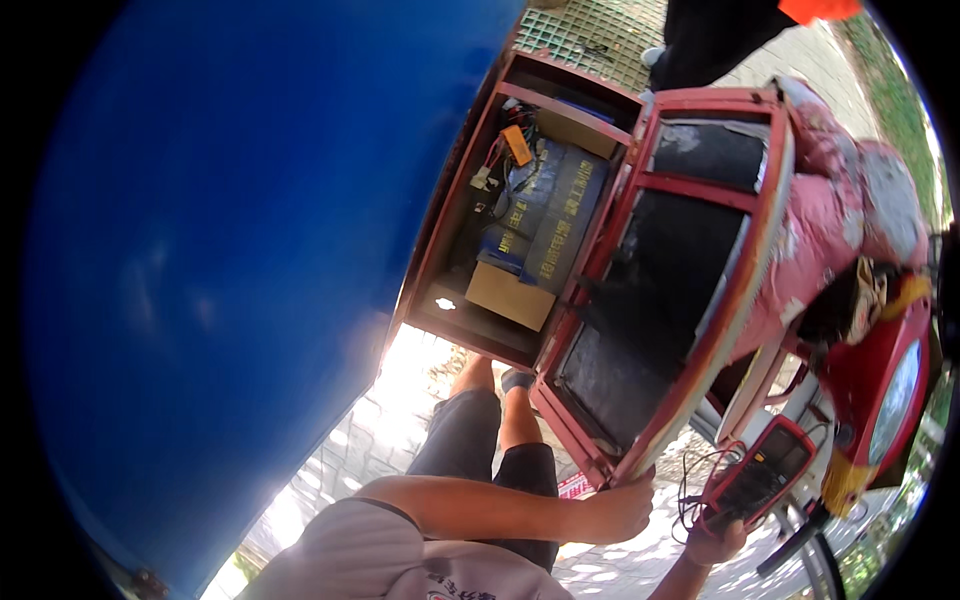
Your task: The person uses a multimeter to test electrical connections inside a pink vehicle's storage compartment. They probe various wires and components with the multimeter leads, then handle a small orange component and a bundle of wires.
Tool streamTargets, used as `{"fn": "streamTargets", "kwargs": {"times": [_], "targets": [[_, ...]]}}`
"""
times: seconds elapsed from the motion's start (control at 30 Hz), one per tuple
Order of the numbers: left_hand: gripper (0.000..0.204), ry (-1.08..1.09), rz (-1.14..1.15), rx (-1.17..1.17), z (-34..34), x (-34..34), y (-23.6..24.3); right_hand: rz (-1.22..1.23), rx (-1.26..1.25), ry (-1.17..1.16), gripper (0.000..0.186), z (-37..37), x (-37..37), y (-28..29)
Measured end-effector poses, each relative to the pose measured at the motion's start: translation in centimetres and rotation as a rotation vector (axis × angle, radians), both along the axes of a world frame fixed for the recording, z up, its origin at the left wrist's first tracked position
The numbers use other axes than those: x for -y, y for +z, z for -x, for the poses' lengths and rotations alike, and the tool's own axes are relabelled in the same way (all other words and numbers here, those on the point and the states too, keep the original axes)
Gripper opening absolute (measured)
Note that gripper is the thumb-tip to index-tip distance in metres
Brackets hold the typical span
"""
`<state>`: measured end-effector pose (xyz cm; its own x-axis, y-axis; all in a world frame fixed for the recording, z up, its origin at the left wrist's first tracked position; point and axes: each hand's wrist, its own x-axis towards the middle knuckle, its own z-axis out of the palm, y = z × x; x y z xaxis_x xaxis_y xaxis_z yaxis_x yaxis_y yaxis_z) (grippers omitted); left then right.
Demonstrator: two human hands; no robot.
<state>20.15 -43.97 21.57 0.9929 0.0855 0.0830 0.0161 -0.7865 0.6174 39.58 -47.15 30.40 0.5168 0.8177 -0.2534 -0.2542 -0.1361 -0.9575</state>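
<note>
My left hand (618,510) is closed around the lower corner of a raised red metal lid (688,186), whose underside has black panels. My right hand (716,543) holds a red and dark grey multimeter (762,472) by its lower end. Thin black test leads (690,492) hang in loops beside the meter. To the left of the lid is an open red-framed box (520,352). Inside lie blue battery packs (566,215) with yellow printing, an orange block (517,145), tangled wires with pale connectors (480,178), and cardboard (510,295).
A large blue panel (240,220) borders the box on the left. Pink, worn seat padding (815,235) and a red vehicle front (875,400) with a handlebar (795,545) are at the right. Another person's dark-clothed leg (705,45) shows at the top, near a green grid (590,40).
</note>
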Motion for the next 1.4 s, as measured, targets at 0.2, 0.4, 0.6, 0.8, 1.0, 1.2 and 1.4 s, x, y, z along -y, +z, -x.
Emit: {"fn": "streamTargets", "kwargs": {"times": [0.2,0.4,0.6,0.8,1.0,1.2,1.4], "targets": [[0.031,0.059,1.422,0.295,13.9,-19.9,0.6,0.148,-0.174,0.022,0.085,3.0,-8.2,-2.7],[0.042,1.566,0.268,0.137,21.9,-35.1,-15.5,0.264,-0.261,-0.075,0.081,5.0,-12.5,-3.2],[0.063,1.530,0.199,-0.141,19.7,-40.9,-20.4,0.315,-0.144,0.018,0.072,5.8,-14.0,-1.8],[0.096,1.695,0.519,-0.038,20.0,-41.0,-23.7,0.331,-0.118,0.111,0.077,6.6,-14.9,-2.3],[0.099,1.400,0.481,-0.098,15.4,-39.4,-22.8,0.358,-0.154,0.057,0.082,6.5,-14.4,-2.0],[0.101,1.339,0.521,-0.249,15.1,-39.3,-21.6,0.355,-0.165,0.031,0.082,6.0,-13.6,-2.8],[0.104,1.333,0.538,-0.273,14.7,-39.3,-21.3,0.349,-0.170,0.010,0.082,5.5,-13.2,-2.9]]}}
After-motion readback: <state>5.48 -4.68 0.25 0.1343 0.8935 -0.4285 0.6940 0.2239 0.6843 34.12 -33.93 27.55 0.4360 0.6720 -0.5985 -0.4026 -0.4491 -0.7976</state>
